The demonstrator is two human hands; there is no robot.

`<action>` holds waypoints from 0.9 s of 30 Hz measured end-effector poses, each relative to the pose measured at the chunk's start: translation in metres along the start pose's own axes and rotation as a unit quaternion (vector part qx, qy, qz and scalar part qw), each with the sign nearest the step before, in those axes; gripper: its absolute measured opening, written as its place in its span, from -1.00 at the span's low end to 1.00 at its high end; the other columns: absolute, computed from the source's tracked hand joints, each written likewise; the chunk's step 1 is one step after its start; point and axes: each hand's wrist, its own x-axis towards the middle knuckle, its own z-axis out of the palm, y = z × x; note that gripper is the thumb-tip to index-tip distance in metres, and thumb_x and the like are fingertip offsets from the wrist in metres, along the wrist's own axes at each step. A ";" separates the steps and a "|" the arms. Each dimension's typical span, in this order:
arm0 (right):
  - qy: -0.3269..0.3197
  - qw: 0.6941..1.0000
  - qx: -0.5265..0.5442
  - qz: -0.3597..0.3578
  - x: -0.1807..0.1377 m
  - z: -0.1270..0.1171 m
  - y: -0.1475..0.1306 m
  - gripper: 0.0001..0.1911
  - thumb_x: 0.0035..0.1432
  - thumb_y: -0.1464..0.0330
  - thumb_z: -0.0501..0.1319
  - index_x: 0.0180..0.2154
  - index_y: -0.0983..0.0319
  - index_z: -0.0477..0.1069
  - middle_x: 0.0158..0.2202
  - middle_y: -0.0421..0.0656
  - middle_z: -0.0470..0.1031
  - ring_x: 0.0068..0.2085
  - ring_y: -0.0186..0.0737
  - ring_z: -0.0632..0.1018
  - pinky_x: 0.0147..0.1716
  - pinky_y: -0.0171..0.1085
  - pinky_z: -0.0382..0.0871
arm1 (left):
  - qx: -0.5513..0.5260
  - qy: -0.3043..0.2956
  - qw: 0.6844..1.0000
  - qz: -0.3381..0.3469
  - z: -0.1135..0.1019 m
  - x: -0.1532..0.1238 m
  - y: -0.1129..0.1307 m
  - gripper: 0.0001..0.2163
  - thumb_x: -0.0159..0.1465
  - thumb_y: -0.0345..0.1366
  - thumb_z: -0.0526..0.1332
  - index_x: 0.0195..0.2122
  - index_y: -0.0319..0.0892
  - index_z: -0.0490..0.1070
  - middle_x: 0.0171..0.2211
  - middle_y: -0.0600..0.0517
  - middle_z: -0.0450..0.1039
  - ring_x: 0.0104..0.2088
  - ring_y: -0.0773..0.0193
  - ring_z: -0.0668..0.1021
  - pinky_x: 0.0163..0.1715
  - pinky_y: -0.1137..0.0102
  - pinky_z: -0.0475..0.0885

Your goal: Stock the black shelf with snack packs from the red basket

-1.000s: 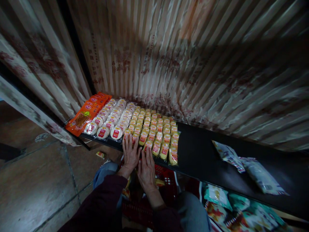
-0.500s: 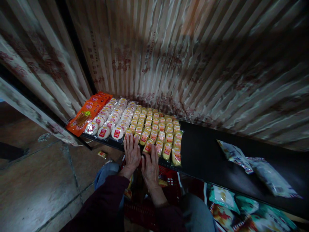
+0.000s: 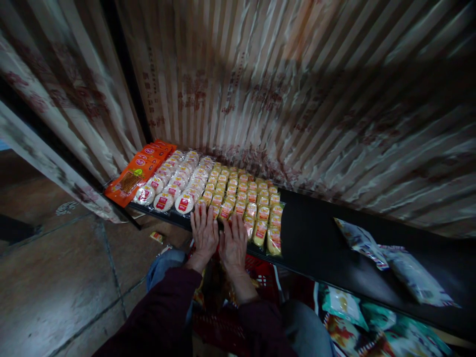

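Note:
Rows of small yellow wrapped cakes (image 3: 262,213) with orange-and-red labels lie on the black shelf (image 3: 308,238). My left hand (image 3: 204,234) rests with fingers stretched out on the front ends of the leftmost yellow rows. Close beside it, my right hand (image 3: 234,244) lies against the front of the middle rows, its fingers extended too. Both hands cover the foremost cakes there, and neither is wrapped around one. Just left of my left hand are rows of round white wrapped cakes (image 3: 185,203) with red labels.
Orange snack packets (image 3: 130,181) lie at the shelf's left end by a dark post. Two pale packets (image 3: 416,272) lie on its right part. Below the edge are a red basket (image 3: 260,270) and green-and-white bags (image 3: 344,303). A pleated curtain (image 3: 230,74) hangs behind.
My right hand has moved slightly forward onto the front of the yellow rows, and a front cake seen there before is now covered. My left hand stays nearly in place.

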 end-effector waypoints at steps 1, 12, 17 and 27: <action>-0.005 1.000 -0.008 0.004 0.003 0.001 0.000 -0.58 0.28 0.41 0.01 0.15 0.25 0.31 0.30 0.07 0.17 0.35 0.01 0.05 0.21 0.13 0.09 | 0.001 -0.001 1.000 -0.004 0.000 0.001 0.000 -0.53 0.37 -0.31 -0.06 0.30 -0.24 0.09 0.34 -0.16 0.01 0.37 0.06 -0.08 0.30 -0.02 -0.03; -0.022 0.999 -0.036 -0.004 0.016 0.006 0.001 -0.61 0.25 0.42 0.04 0.09 0.24 0.38 0.22 -0.01 0.32 0.35 0.04 0.03 0.23 0.13 -0.01 | -0.006 -0.001 1.000 -0.008 0.005 0.006 -0.001 -0.55 0.36 -0.30 -0.04 0.28 -0.17 0.16 0.33 -0.10 0.08 0.38 0.05 -0.08 0.30 -0.01 0.01; -0.012 0.999 -0.029 -0.028 0.011 0.015 0.010 -0.58 0.27 0.42 0.00 0.13 0.24 0.34 0.22 0.02 0.32 0.35 0.05 0.05 0.21 0.17 0.00 | -0.003 0.009 1.000 -0.001 0.000 0.009 -0.001 -0.55 0.37 -0.27 -0.03 0.28 -0.16 0.15 0.33 -0.11 0.06 0.38 0.04 -0.09 0.30 -0.03 -0.02; -0.015 0.998 -0.039 -0.040 0.014 0.008 0.008 -0.61 0.30 0.37 0.01 0.12 0.29 0.33 0.22 0.03 0.31 0.34 0.03 0.09 0.21 0.11 0.02 | 0.016 0.073 0.988 -0.138 -0.011 0.031 -0.019 -0.54 0.37 -0.24 -0.03 0.29 -0.20 0.15 0.35 -0.20 -0.03 0.37 -0.08 -0.13 0.27 -0.15 -0.07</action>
